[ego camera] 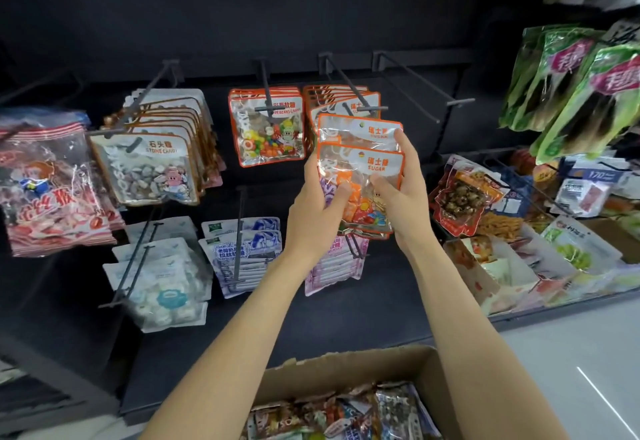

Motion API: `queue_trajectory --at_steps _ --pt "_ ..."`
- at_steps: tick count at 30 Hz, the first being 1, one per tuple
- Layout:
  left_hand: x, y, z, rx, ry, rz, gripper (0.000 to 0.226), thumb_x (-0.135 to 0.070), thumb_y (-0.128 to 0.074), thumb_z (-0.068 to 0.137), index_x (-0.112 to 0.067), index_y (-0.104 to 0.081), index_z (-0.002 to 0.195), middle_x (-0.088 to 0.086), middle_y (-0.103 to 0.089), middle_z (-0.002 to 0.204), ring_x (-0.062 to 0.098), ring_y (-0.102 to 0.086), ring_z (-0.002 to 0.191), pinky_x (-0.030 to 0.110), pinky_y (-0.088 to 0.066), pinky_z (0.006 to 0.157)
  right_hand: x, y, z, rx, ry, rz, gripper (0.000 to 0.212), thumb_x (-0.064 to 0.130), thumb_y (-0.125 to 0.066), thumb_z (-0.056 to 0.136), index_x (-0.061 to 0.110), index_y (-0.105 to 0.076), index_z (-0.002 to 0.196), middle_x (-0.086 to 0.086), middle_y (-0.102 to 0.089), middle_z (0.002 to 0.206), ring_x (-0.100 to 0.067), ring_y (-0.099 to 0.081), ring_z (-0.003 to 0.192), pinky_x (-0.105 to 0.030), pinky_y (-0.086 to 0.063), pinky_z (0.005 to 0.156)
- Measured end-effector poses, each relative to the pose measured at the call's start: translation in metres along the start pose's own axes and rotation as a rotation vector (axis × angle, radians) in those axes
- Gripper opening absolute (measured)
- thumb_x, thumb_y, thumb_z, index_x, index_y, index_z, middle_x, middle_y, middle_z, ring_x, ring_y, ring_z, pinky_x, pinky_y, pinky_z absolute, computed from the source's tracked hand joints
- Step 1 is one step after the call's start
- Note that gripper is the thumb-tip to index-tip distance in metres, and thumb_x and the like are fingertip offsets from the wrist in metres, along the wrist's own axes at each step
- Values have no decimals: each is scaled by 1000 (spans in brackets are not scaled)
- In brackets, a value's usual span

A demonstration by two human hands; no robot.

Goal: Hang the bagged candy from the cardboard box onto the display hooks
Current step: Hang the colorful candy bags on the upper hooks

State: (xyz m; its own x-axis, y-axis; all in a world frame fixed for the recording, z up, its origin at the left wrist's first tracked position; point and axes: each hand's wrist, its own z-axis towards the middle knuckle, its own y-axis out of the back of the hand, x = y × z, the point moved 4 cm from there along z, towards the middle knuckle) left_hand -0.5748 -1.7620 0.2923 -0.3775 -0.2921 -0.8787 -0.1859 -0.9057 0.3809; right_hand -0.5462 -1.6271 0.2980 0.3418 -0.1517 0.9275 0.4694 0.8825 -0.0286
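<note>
Both my hands hold a small stack of orange-edged "SUGAR" candy bags (pixel 363 162) in front of the display. My left hand (pixel 317 204) grips the stack's left side, thumb on the front. My right hand (pixel 403 183) grips the right side, its fingers reaching up behind the rear bag. Just above the stack a black display hook (pixel 349 88) carries several of the same bags (pixel 341 102). The cardboard box (pixel 346 370) stands open at the bottom centre, with mixed candy bags (pixel 346 415) in it.
Colour-bean bags (pixel 266 128) and stone candy bags (pixel 152 162) hang on hooks to the left. An empty hook (pixel 422 88) juts out on the right. Lower hooks hold white and blue bags (pixel 242 252). Snack packs (pixel 485 204) fill the right-hand shelf.
</note>
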Motion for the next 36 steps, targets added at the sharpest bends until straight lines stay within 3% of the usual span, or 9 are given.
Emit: queue_trajectory --at_steps 9,13,17,20,25,27,30,32,36 --pt "11 3 0 -30 16 3 61 -36 -50 96 -37 -15 146 -8 -55 133 13 -57 115 41 -45 101 -11 -3 -2 -6 -48 34 64 -5 -55 90 26 -35 142 3 -48 139 -10 -53 122 -29 -51 95" --pt "8 6 1 -34 7 -24 61 -34 -51 96 -36 -16 147 -9 -54 133 11 -56 115 40 -45 101 -6 -6 -2 -20 -19 45 65 -5 -55 90 25 -34 143 2 -45 142 -7 -50 124 -23 -50 95" --pt "6 4 3 -30 -19 -2 62 -32 -50 97 -33 -14 148 -12 -55 129 5 -55 108 32 -45 98 -5 -5 0 -31 -22 41 65 -4 -55 90 26 -34 143 3 -45 141 -10 -50 125 -30 -50 98" --pt "4 2 4 -23 -39 36 62 -32 -49 97 -31 -14 148 -12 -55 128 2 -53 104 25 -43 91 -6 -2 0 -35 -57 70 65 -5 -54 90 26 -34 143 3 -47 139 -10 -53 121 -28 -53 92" --pt "7 2 5 -13 11 -8 60 -33 -49 97 -33 -15 147 -10 -56 129 9 -57 109 32 -47 96 -5 -2 5 -5 -112 49 65 -4 -55 90 25 -34 144 1 -47 138 -12 -55 118 -31 -53 94" --pt "7 3 7 -13 19 -8 61 -34 -49 97 -33 -15 147 -7 -54 133 12 -56 114 36 -47 98 -7 -2 9 -1 -124 -12 60 9 -57 91 27 -34 144 1 -47 140 -14 -54 121 -39 -50 98" --pt "8 4 9 -26 25 34 61 -30 -49 98 -33 -14 148 -7 -51 138 16 -54 120 39 -45 101 -7 -1 19 3 -98 -242 66 58 -57 79 36 -40 139 6 -49 139 -15 -49 126 -47 -45 103" --pt "14 6 8 -33 13 79 59 -30 -49 98 -36 -15 147 -11 -54 131 15 -57 115 42 -48 97 -6 2 31 8 -106 -321 66 63 -56 79 34 -46 137 5 -57 128 -14 -55 118 -44 -48 99" --pt "38 15 2 -44 54 58 54 -28 -50 98 -39 -23 143 -15 -55 117 12 -60 106 44 -51 91 0 5 60 -129 13 -540 42 39 -63 88 27 -58 127 2 -67 100 -12 -63 87 -36 -55 77"
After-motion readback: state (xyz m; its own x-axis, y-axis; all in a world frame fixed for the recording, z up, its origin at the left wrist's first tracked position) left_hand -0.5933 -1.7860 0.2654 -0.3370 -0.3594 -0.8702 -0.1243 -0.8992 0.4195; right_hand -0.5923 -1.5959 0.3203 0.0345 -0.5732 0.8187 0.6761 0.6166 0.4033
